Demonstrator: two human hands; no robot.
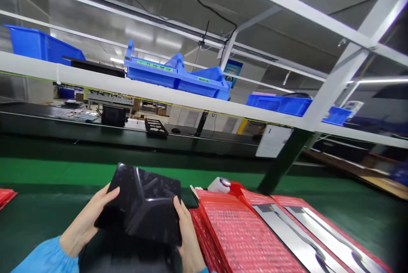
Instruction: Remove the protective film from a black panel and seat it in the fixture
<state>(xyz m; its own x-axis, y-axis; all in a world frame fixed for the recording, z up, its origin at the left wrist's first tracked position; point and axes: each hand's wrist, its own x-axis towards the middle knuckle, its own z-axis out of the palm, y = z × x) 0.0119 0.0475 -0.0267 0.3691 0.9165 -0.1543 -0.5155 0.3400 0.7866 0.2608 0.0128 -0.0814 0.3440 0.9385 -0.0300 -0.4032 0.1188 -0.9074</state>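
A black, glossy, flat screen panel (149, 207) is held up and tilted above the dark green bench, with light reflecting off its face. My left hand (87, 217) grips its left edge, thumb on the front. On the opposite edge is my right hand (188, 232), its thumb also over the front and its other fingers mostly hidden. Below the panel lies a dark object (127, 258) that I cannot make out. Red bubble-wrap bags (245, 230) are stacked just right of my right hand.
Two silver flat panels (287, 237) with dark strips lie on the red wrap at right. Behind the stack stands a white bottle (219, 185). Blue bins (153, 73) sit on the white shelf (191, 99) overhead. A dark post (285, 164) rises at right. Red wrap (5, 197) shows far left.
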